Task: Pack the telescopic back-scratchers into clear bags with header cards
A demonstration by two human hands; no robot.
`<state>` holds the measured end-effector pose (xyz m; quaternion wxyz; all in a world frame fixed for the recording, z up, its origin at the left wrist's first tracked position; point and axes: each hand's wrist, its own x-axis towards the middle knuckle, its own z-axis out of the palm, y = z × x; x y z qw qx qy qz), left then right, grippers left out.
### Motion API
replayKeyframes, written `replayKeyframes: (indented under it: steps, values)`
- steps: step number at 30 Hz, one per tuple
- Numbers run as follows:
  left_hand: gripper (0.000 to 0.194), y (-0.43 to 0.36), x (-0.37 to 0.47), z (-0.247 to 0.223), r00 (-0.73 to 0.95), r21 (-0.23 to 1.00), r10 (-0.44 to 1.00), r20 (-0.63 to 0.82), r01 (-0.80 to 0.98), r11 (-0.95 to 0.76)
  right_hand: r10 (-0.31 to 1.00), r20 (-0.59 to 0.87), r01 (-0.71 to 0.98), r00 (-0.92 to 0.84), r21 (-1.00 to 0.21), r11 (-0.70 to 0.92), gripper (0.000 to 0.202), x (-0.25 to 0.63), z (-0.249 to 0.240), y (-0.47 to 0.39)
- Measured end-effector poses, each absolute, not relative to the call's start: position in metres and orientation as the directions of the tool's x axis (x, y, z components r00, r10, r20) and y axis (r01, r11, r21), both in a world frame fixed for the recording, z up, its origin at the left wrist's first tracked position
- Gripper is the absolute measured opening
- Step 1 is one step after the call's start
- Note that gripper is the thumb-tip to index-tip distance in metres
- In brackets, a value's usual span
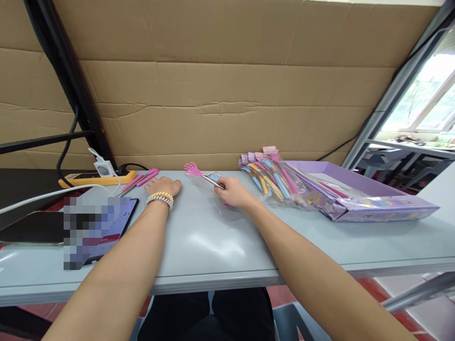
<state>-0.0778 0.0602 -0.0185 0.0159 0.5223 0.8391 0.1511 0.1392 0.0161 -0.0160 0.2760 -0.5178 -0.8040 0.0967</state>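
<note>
My right hand (234, 191) is closed around the metal shaft of a back scratcher (209, 180), whose pink hand-shaped head (193, 169) points left. Beneath that hand, a clear plastic bag (227, 213) lies crumpled on the table, with a light-blue piece (214, 176) behind the shaft. My left hand (163, 186), wearing beaded bracelets (159, 199), rests on the table with its thumb apart; its fingertips are hard to see. Just left of it lie pink-handled back scratchers (142, 179) with metal rods.
Several bagged back scratchers (275, 177) in various colours lean by an open purple box (373, 208) on the right. A tablet (124, 220), a dark phone-like slab (31, 227), a yellow power strip (95, 178) and white cables stand left. Cardboard (227, 85) walls the back.
</note>
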Motion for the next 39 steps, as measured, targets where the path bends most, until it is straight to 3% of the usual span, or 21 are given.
replayKeyframes:
  steps: [5, 10, 16, 21, 27, 31, 35, 39]
  values:
    - [0.064, 0.067, -0.082, -0.023, -0.380, 0.279, 0.915, 0.138, 0.901, 0.332, 0.874, 0.362, 0.780, -0.324, -0.420, 0.464, 0.014, 0.139, -0.016, 0.016]
    - [0.048, 0.063, -0.067, -0.013, -0.235, 0.339, 0.953, 0.190, 0.927, 0.161, 0.908, 0.332, 0.704, -0.256, -0.580, 0.411, 0.019, 0.137, -0.014, 0.012]
    - [0.041, 0.033, -0.025, 0.001, 0.143, 0.392, 0.855, 0.499, 0.843, -0.370, 0.836, 0.534, 0.600, -0.128, -0.629, 0.494, 0.037, 0.135, -0.007, 0.012]
    - [0.035, 0.017, -0.004, -0.005, 0.402, 0.406, 0.740, 0.539, 0.646, -0.646, 0.848, 0.530, 0.397, -0.007, -0.777, 0.489, 0.042, 0.137, -0.006, 0.019]
    - [0.039, 0.018, -0.003, -0.012, 0.449, 0.564, 0.782, 0.432, 0.542, -0.623, 0.896, 0.444, 0.196, -0.025, -0.876, 0.440, 0.043, 0.137, -0.009, 0.024]
    - [0.026, 0.025, -0.005, -0.014, 0.436, 0.475, 0.767, 0.471, 0.608, -0.636, 0.901, 0.433, 0.033, 0.034, -0.901, 0.432, 0.042, 0.139, -0.003, 0.023]
    - [0.026, 0.033, -0.014, -0.018, 0.387, 0.382, 0.793, 0.471, 0.720, -0.579, 0.897, 0.345, -0.233, 0.276, -0.881, 0.411, 0.046, 0.155, 0.006, 0.025]
    - [0.030, 0.038, -0.022, -0.020, 0.358, 0.342, 0.813, 0.459, 0.773, -0.534, 0.909, 0.239, -0.374, 0.343, -0.852, 0.365, 0.041, 0.170, 0.009, 0.028]
